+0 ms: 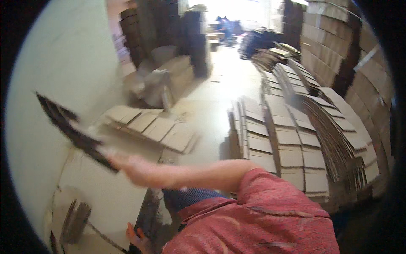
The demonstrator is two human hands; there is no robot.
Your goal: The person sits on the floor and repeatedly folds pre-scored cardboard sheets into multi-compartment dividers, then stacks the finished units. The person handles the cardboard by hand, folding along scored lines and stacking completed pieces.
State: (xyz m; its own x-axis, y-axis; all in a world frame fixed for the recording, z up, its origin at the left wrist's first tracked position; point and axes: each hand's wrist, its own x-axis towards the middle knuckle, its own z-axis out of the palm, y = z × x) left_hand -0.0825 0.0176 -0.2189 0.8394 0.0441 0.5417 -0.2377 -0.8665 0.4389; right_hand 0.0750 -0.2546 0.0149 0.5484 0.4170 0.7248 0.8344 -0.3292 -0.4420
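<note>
My right arm, in a red sleeve, reaches across to the left. Blurred by motion, my right hand (129, 167) grips the lower end of a dark, flat cardboard piece (76, 133), held raised and tilted beside the pale wall. Lower down, my left hand (138, 238) shows only in part, its fingers apart, close to a dark edge. Left of it, a small dark bundle of flat pieces (76, 222) lies on a pale surface. Just beyond my right hand, a row of overlapping cardboard pieces (158, 128) rests low by the wall.
Long rows of overlapping cardboard pieces (292, 152) cover the floor at right. Tall cardboard stacks (327, 46) stand along the right side. A pale floor aisle (230, 84) runs between the rows toward a bright opening. Wrapped bundles (160, 84) stand at the far left.
</note>
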